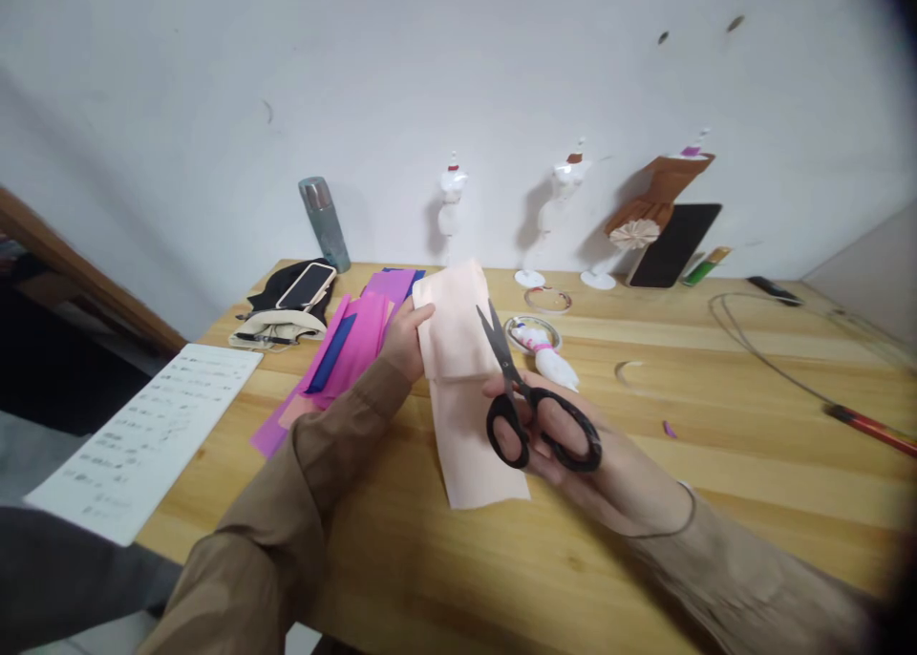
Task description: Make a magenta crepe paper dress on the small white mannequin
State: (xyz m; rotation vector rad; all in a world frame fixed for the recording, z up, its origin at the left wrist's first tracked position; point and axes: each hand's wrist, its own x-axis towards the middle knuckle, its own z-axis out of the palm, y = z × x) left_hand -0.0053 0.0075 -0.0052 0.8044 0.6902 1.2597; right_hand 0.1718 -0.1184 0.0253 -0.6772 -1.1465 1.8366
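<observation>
Wood table (716,464) fills the lower frame. At centre a peach paper sheet (458,349) is held lifted, its upper left edge pinched by the left hand (405,342). The right hand (594,464) grips black scissors (530,416), blades parted against the sheet's right edge. The cut seems barely begun, and the sheet looks whole.

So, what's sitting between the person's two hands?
In the head view, a pale peach sheet: the left hand pinches its edge, the right hand holds black scissors over it.

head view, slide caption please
Left hand grips a peach paper sheet, right hand holds black scissors against it, over a wooden table
</observation>
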